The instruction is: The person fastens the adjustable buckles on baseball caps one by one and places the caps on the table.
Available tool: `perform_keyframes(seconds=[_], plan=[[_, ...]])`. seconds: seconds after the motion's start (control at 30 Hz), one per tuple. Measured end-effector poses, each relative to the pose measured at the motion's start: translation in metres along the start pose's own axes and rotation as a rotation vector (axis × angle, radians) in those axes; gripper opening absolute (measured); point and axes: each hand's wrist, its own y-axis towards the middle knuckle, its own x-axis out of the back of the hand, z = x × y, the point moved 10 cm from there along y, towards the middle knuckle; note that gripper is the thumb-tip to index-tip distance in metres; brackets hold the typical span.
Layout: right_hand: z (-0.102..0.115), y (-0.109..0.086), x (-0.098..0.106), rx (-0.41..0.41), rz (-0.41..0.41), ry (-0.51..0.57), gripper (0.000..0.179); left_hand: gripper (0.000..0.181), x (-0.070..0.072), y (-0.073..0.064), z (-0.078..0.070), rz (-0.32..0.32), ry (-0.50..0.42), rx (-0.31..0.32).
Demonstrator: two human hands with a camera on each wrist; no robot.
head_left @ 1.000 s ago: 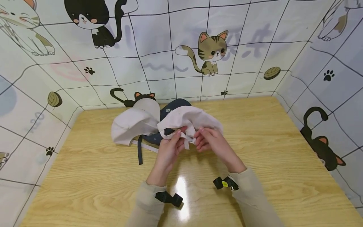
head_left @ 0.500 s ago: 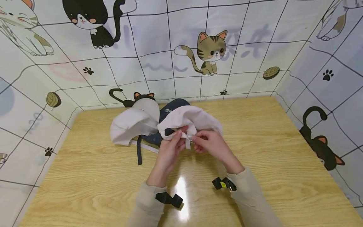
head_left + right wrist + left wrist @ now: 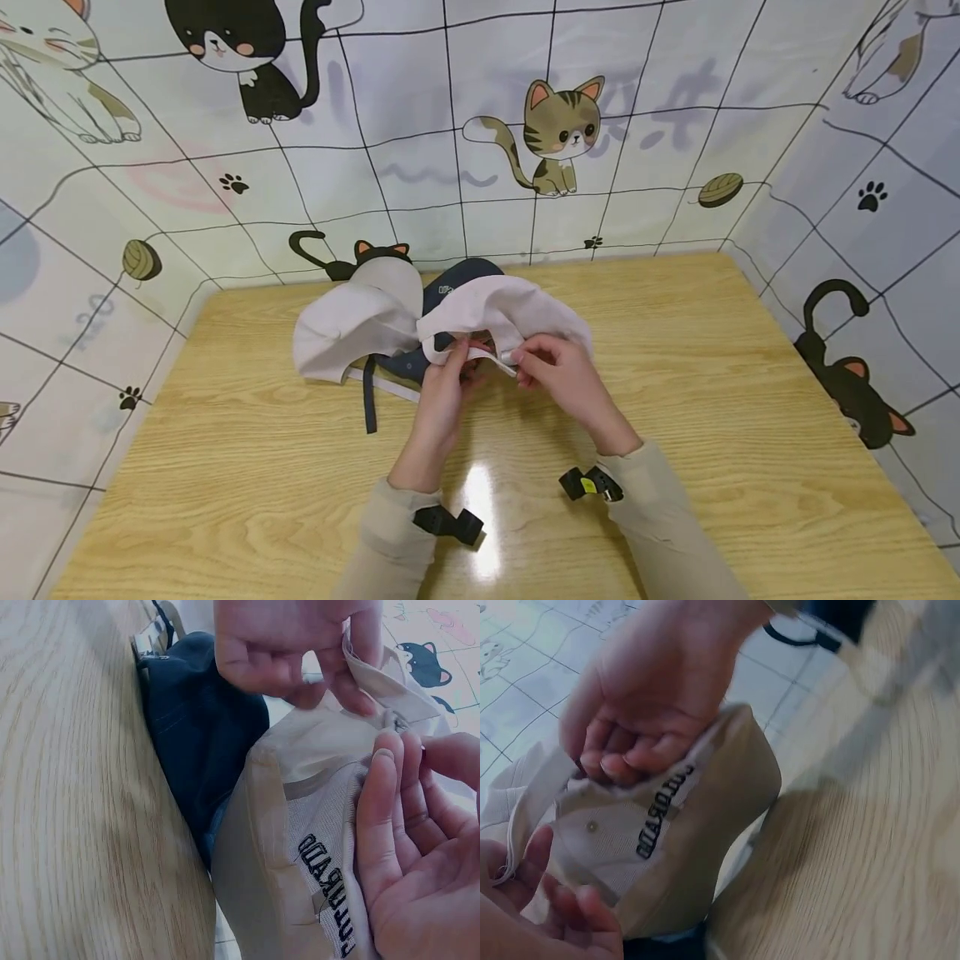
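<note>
A pale pinkish-white cap (image 3: 517,300) is held between both hands, its back opening and strap (image 3: 390,686) towards the person. My left hand (image 3: 438,400) pinches the strap left of centre, fingers partly hidden behind it. Thumb and fingertips of my right hand (image 3: 566,379) pinch the strap's other end at the cap's edge, right by a small metal buckle (image 3: 394,720). Dark lettering (image 3: 662,814) shows on the cap's inside in both wrist views. Directly behind it lies a navy cap (image 3: 468,271), partly covered.
Another white cap (image 3: 337,333) with a greyish brim (image 3: 393,283) lies to the left on the wooden table (image 3: 262,492). A navy strap (image 3: 370,404) hangs out towards the front. Cat-patterned walls (image 3: 420,117) enclose the table's back and sides. Both wrists wear black camera bands (image 3: 450,525).
The right fingers have moved onto the strap end and now pinch it. The loose strap tip that hung down is no longer seen hanging. The left hand has turned slightly upward along the strap.
</note>
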Motion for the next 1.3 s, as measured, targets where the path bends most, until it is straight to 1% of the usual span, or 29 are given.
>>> perform_keyframes(seconds=[0.07, 0.1, 0.17, 0.23, 0.3, 0.37, 0.47, 0.57, 0.63, 0.73, 0.8, 0.87, 0.93, 1.0, 1.07, 1.1, 1.17, 1.23, 1.27, 1.3], plan=[[0.001, 0.000, 0.002, -0.005, -0.013, 0.032, 0.018, 0.035, 0.002, 0.000, -0.001, -0.013, 0.022, 0.012], [0.001, 0.000, 0.003, -0.009, -0.018, 0.044, 0.019, 0.036, 0.001, 0.000, -0.002, -0.001, 0.001, 0.014], [0.001, 0.000, 0.004, -0.025, -0.028, 0.079, 0.022, 0.039, -0.004, 0.000, -0.003, 0.067, -0.062, 0.020], [0.000, 0.000, 0.005, -0.040, -0.038, 0.105, 0.025, 0.038, -0.009, 0.000, -0.003, 0.127, -0.151, 0.037], [-0.001, 0.000, 0.005, -0.043, -0.039, 0.128, 0.026, 0.032, -0.012, -0.001, -0.003, 0.171, -0.231, 0.051], [-0.001, 0.000, 0.005, -0.043, -0.038, 0.150, 0.026, 0.026, -0.014, -0.002, -0.003, 0.199, -0.266, 0.054], [-0.003, 0.001, 0.005, -0.043, -0.042, 0.186, 0.026, 0.019, -0.016, -0.003, -0.004, 0.201, -0.260, 0.030], [-0.004, 0.002, 0.005, -0.042, -0.046, 0.210, 0.027, 0.013, -0.019, -0.004, -0.001, 0.164, -0.234, 0.017], [-0.004, 0.002, 0.004, -0.044, -0.046, 0.213, 0.028, 0.017, -0.020, -0.004, 0.002, 0.131, -0.220, 0.013], [-0.001, 0.001, 0.001, -0.037, -0.041, 0.181, 0.027, 0.025, -0.022, -0.005, 0.005, 0.091, -0.206, 0.001], [0.000, 0.000, 0.000, -0.038, -0.049, 0.151, 0.026, 0.025, -0.023, -0.006, 0.004, 0.075, -0.185, -0.019], [0.001, -0.001, 0.000, -0.037, -0.065, 0.120, 0.025, 0.025, -0.025, -0.006, 0.003, 0.068, -0.185, -0.033], [0.001, -0.002, -0.001, -0.045, -0.083, 0.105, 0.024, 0.027, -0.026, -0.007, 0.003, 0.068, -0.205, -0.028], [0.001, -0.003, -0.001, -0.051, -0.101, 0.101, 0.023, 0.029, -0.028, -0.007, 0.007, 0.075, -0.236, -0.002], [0.003, -0.004, -0.001, -0.055, -0.118, 0.100, 0.022, 0.025, -0.030, -0.009, 0.010, 0.087, -0.245, 0.031], [0.006, -0.006, -0.002, -0.053, -0.125, 0.093, 0.021, 0.024, -0.031, -0.009, 0.013, 0.096, -0.228, 0.047], [0.015, -0.009, -0.002, -0.046, -0.154, 0.046, 0.018, 0.020, -0.033, -0.009, 0.019, 0.107, -0.166, 0.064], [0.029, -0.014, -0.003, -0.011, -0.189, -0.047, 0.015, 0.021, -0.035, -0.008, 0.024, 0.119, -0.094, 0.064], [0.032, -0.014, -0.003, 0.017, -0.206, -0.094, 0.017, 0.024, -0.036, -0.007, 0.026, 0.121, -0.068, 0.064], [0.034, -0.015, -0.003, 0.043, -0.224, -0.141, 0.016, 0.024, -0.037, -0.009, 0.024, 0.113, -0.040, 0.062]])
